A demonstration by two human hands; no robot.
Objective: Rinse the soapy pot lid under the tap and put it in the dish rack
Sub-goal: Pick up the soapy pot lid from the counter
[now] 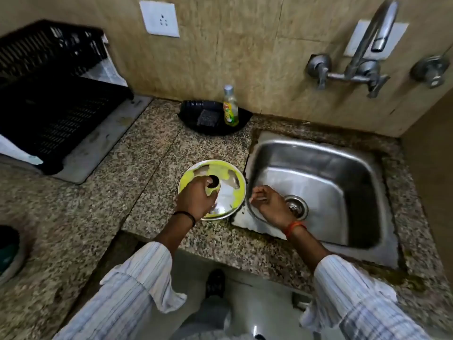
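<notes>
The steel pot lid [226,179], smeared with yellow-green soap, lies on the granite counter just left of the sink [318,153]. My left hand [196,197] rests on its centre with fingers closed around the black knob. My right hand [269,204] hovers over the sink's left side near the drain [295,207], fingers loosely curled and holding nothing. The tap [377,33] is mounted on the wall above the sink; no water is visible. The black dish rack [49,114] stands at the far left of the counter.
A black tray [242,119] against the back wall holds a scrubber and a yellow dish soap bottle [230,106]. A wall socket [160,18] sits above the counter. A round bowl edge [9,251] shows at the far left. Two tap valves flank the spout.
</notes>
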